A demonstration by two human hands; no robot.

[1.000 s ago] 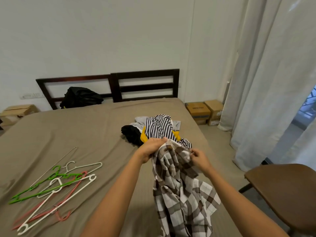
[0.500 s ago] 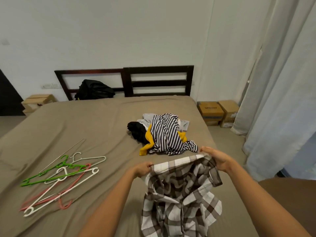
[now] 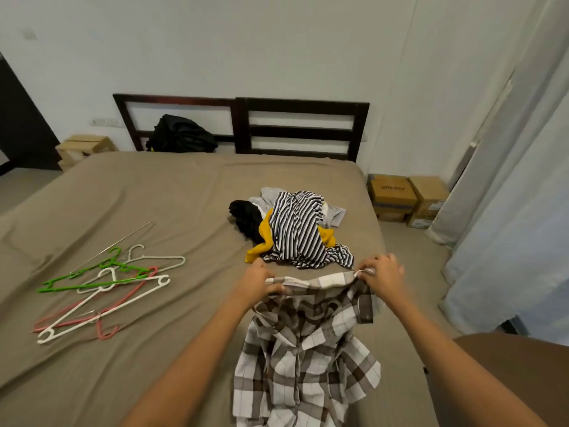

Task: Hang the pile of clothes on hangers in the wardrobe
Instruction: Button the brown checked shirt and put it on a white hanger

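Both hands up over bed (image 3: 154, 195). Left hand (image 3: 257, 283) pinches one end of checked shirt (image 3: 304, 359) top edge, right hand (image 3: 383, 277) grips other end; shirt hangs spread between them. Clothes pile (image 3: 292, 231) just beyond on bed, striped piece on top. Hangers (image 3: 101, 288) scattered well left.

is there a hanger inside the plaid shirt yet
No, the plaid shirt hangs from both hands alone, and the hangers all lie on the bed to the left.
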